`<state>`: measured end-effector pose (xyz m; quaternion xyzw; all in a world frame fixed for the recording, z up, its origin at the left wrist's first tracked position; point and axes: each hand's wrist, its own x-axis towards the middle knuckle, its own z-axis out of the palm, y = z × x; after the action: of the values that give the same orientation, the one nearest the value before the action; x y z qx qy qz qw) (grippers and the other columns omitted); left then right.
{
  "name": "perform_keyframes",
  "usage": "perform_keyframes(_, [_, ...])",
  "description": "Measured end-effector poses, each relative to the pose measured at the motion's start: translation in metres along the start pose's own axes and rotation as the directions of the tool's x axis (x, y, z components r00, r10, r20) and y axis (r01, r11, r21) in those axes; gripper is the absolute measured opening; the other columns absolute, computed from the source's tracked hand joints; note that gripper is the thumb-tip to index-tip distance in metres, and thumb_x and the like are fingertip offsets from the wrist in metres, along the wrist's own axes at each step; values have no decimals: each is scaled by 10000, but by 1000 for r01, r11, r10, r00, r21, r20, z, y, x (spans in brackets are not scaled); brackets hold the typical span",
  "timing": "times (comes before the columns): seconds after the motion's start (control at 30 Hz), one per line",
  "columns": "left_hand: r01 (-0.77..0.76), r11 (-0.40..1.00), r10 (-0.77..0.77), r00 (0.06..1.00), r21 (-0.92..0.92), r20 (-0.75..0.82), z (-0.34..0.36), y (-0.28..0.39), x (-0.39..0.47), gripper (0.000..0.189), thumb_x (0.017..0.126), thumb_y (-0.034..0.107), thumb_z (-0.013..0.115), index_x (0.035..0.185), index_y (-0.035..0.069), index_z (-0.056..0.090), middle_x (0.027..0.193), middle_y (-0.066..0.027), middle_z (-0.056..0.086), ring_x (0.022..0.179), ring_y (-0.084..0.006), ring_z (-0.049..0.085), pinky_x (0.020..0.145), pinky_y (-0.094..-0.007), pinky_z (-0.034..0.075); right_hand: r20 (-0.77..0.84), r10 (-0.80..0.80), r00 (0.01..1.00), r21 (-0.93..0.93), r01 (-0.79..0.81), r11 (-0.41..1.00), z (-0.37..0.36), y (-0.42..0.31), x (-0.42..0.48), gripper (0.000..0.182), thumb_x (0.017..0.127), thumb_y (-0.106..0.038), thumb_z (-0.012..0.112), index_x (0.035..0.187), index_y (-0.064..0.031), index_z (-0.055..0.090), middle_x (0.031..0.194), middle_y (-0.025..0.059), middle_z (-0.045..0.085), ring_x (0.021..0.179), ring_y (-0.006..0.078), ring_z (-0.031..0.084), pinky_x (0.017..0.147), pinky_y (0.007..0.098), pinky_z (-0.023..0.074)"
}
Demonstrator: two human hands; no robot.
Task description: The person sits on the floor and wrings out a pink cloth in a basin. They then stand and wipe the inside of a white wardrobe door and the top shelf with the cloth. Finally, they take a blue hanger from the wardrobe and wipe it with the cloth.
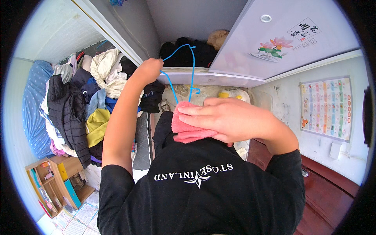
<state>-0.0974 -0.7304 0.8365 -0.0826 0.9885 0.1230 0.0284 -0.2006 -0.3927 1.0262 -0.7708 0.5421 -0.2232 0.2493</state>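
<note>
My left hand point(151, 70) grips the hook end of a blue wire clothes hanger point(193, 70) in front of my chest. With my right hand point(226, 119) I hold a folded pink cloth point(188, 122) around the hanger's near end, which the cloth hides. Beyond the hanger stands a wardrobe with its sliding door point(252, 44) pushed to the right. Dark clothing point(191, 55) and a tan item point(218, 39) lie at the bottom of its open side.
Piled clothes cover the bed on my left, among them a black quilted jacket point(66, 114) and a yellow-green garment point(97, 126). A small wooden shelf point(58, 182) stands lower left. To the right are dark red furniture point(326, 194) and a wall chart point(326, 108).
</note>
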Motion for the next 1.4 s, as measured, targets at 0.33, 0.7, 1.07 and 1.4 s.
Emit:
perform_keyframes(0.33, [-200, 980, 201, 974, 22, -104, -39, 50, -32, 146, 886, -5, 637, 1021, -16, 583, 824, -258, 700, 854, -471, 720, 750, -541, 584, -129, 182, 975, 134, -164, 977, -11, 86, -4, 599, 908, 6, 615, 1488, -145, 632, 1389, 106, 727, 1050, 321, 762, 908, 450, 625])
perform_keyframes(0.7, [-311, 929, 359, 890, 202, -283, -70, 84, -65, 310, 922, 59, 620, 1213, -44, 598, 811, -175, 691, 787, -372, 721, 716, -495, 586, -435, 482, 760, -412, -644, 644, 5, 160, -8, 533, 1008, -298, 623, 1511, -127, 576, 1484, 150, 660, 1047, 420, 751, 885, 499, 625])
perform_keyframes(1.07, [70, 967, -11, 971, 245, -238, -35, 47, -24, 74, 924, 52, 629, 954, -14, 615, 814, -227, 741, 808, -396, 779, 719, -497, 638, -77, 401, 913, -331, -403, 853, 32, 38, 3, 579, 935, -239, 693, 1491, -117, 586, 1536, 157, 611, 1019, 373, 765, 852, 494, 629])
perform_keyframes(1.4, [93, 987, -78, 989, 128, -122, -8, 26, -23, 91, 930, 20, 612, 961, -49, 663, 891, -307, 752, 868, -472, 768, 753, -531, 640, 116, 548, 829, 636, -486, 600, -42, -1, 2, 544, 890, -48, 551, 1420, -33, 673, 1131, 115, 809, 861, 206, 777, 746, 324, 625])
